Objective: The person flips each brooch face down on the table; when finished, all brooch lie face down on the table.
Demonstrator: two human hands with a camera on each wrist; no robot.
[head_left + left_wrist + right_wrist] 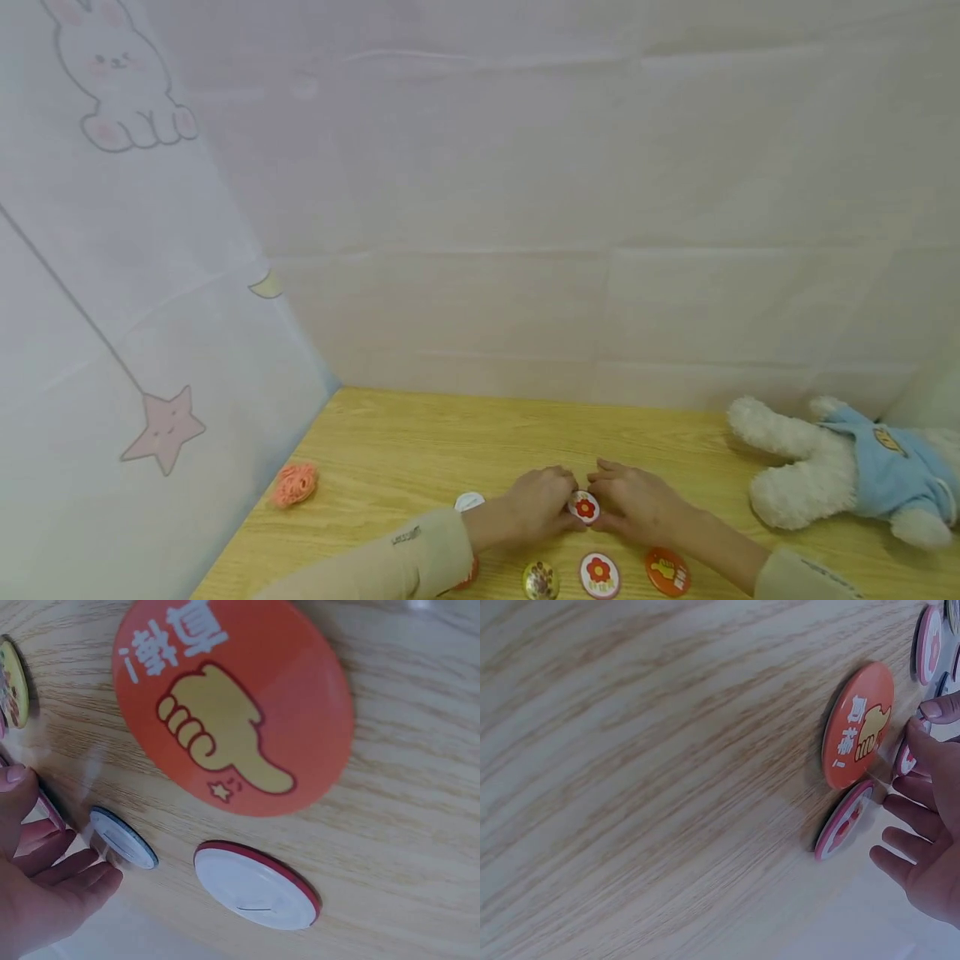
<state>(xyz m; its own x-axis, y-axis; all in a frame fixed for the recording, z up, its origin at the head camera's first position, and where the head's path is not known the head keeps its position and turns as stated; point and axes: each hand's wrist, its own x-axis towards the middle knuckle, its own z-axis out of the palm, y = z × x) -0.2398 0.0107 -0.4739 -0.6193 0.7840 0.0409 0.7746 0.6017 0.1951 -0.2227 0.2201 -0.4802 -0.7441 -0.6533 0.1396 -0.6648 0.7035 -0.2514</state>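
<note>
Between the two hands in the head view is a round white badge with a red flower [583,507]. My left hand [536,505] pinches its left edge; in the left wrist view the thumb of this hand [49,889] lies over the tilted badge [49,811], fingers beneath. My right hand [643,507] holds the right edge, and in the right wrist view this hand [934,817] has thumb and index finger at the badge [907,760], the other fingers spread. Nearer the front lie a yellow badge [541,581], a flower badge [600,575] and an orange thumbs-up badge [667,572].
A face-down white badge [468,501] lies beyond my left forearm, which partly covers a red badge [470,575]. Coral yarn [295,484] is at the table's left edge. A white plush toy in blue [892,462] lies at right. Fabric [480,208] hangs behind the table [420,425].
</note>
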